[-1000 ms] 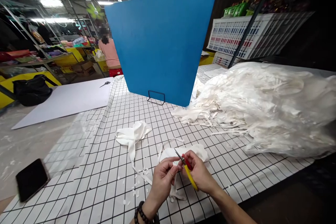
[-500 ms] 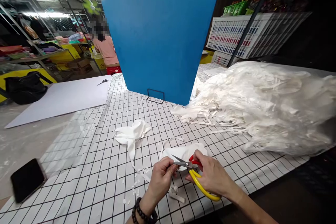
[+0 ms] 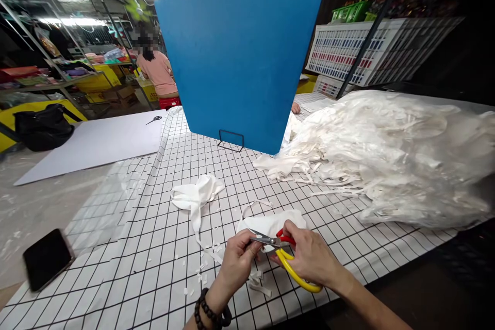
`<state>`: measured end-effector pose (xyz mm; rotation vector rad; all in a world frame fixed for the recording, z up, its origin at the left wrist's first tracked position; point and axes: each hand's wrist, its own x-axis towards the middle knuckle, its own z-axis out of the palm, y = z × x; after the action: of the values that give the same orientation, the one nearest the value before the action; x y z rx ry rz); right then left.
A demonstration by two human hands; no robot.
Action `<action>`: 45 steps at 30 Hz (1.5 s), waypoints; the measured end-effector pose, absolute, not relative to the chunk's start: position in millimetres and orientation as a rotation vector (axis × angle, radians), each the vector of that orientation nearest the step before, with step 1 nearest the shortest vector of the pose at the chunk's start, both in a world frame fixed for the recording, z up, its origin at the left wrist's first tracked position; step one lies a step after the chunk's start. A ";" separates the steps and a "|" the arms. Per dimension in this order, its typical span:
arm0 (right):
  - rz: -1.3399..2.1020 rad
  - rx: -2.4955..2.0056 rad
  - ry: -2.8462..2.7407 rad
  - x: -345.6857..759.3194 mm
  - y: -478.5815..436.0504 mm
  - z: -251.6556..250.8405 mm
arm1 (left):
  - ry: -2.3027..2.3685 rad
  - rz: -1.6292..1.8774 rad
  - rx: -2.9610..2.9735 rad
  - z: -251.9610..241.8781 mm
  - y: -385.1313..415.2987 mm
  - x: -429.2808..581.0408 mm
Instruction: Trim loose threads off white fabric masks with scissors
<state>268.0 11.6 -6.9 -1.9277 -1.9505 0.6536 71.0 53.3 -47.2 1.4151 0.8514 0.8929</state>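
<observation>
My right hand grips a pair of scissors with one red and one yellow handle loop. Their blades point left, nearly together, across the fingertips of my left hand. Thumb and forefinger of that hand pinch white fabric at the blades; the pinched edge is mostly hidden. Behind both hands lies a white fabric piece with a thin strap curling from it. Another white fabric piece with a long strap rests further left. Small white offcuts are scattered beside my left wrist.
A large heap of white strappy fabric in clear plastic fills the right side. A blue board stands upright on the checked tablecloth. A phone lies at left. A co-worker and another person's hand show behind.
The scissor blades have come closer together at my left fingertips. Another person's hand has appeared beside the blue board's right edge. The view has shifted slightly.
</observation>
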 end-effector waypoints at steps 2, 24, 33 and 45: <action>0.649 -1.926 -1.949 268.7 11.2 -7.3 | 0.846 0.885 1.408 -48.4 52.8 70.6; 0.718 -1.841 -1.922 274.8 13.3 -20.0 | 0.852 0.822 1.355 -47.9 53.7 68.0; 1.134 -1.690 -1.340 313.3 63.3 -41.7 | 0.857 0.680 1.543 -39.4 34.3 50.9; 1.306 -1.626 -1.565 211.8 81.8 -59.3 | 0.860 0.588 2.074 -47.5 -0.4 73.1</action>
<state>211.8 81.8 -59.3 -1.6264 -1.5649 1.3063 73.1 -0.4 -47.5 2.0741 0.8603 0.5876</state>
